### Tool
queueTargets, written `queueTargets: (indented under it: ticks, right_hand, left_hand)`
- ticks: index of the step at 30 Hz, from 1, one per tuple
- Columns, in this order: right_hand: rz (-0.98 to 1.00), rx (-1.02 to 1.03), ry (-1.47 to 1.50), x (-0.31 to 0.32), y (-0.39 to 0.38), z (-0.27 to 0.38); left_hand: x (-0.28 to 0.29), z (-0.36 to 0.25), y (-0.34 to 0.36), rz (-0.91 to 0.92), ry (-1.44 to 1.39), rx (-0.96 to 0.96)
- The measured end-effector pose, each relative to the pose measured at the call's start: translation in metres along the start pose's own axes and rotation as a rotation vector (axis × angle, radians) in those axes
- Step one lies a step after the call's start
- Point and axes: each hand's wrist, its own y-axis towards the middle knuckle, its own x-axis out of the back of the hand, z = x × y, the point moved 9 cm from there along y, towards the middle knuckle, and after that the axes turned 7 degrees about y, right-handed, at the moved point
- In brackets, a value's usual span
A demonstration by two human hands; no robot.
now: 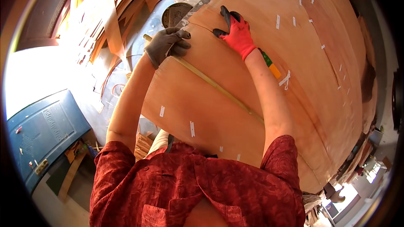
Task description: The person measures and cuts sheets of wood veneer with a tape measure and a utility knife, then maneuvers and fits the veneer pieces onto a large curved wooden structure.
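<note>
Left hand [169, 45]: gray-gloved, fingers curled over the yellowish stick [211, 81]; pinch unclear
Right hand [238, 32]: red-gloved, fingers spread on the veneer sheet [202, 109]

A woodworking workshop: thin wood strips [111, 25] lie heaped at ten o'clock; a broad, white-patched wood sheet [307, 71] spans twelve to five.

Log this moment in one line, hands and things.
grey-gloved left hand: over long yellowish stick | red-and-black-gloved right hand: spread on brown sheet | nearby: green-and-orange handle
</note>
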Motion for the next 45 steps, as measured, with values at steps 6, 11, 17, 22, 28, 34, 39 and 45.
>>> queueTargets:
  ticks: [6,11,17,22,28,34,39,45]
  right_hand:
    - [0.088,-0.041,-0.042,-0.011,0.002,-0.002]
    - [0.079,-0.056,-0.016,-0.008,0.003,-0.002]
    - [-0.013,-0.05,0.249,0.007,0.008,-0.002]
    - [-0.133,-0.065,0.182,0.031,0.024,-0.022]
    - [-0.044,-0.147,0.157,0.001,0.023,-0.052]
    - [-0.039,-0.174,0.188,-0.004,0.02,-0.063]
    - [-0.081,-0.167,0.141,-0.006,0.026,-0.057]
    - [0.03,0.058,-0.15,-0.011,0.019,-0.029]
  left_hand:
    - [-0.013,-0.03,0.03,0.052,0.122,-0.041]
    - [-0.059,-0.078,0.066,0.118,0.16,-0.095]
    - [-0.041,-0.038,0.117,0.085,0.107,0.055]
    - [-0.023,-0.043,0.116,0.135,0.08,0.008]
    - [-0.047,-0.07,0.113,0.217,0.094,-0.079]
    - [-0.079,-0.019,0.128,0.151,-0.016,0.123]
    - [-0.063,0.014,0.158,0.28,-0.305,0.213]
    - [-0.066,0.002,0.141,0.145,-0.179,0.192]
